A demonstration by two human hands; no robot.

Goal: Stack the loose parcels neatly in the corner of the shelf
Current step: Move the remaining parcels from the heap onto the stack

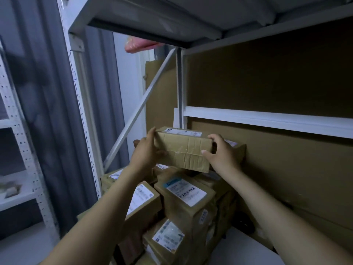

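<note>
Nearest, a heap of brown cardboard parcels with white labels sits on the white metal shelf. Several are tilted, so I judge the stacking partly done, with squaring-up left. Above the heap, the left hand and right hand grip a flat brown cardboard box by its ends, fingers curled over the far edges and thumbs on the near face. Behind the heap the corner is dim. Whether the box already rests on the heap is hidden, and the heap's base is cut off.
</note>
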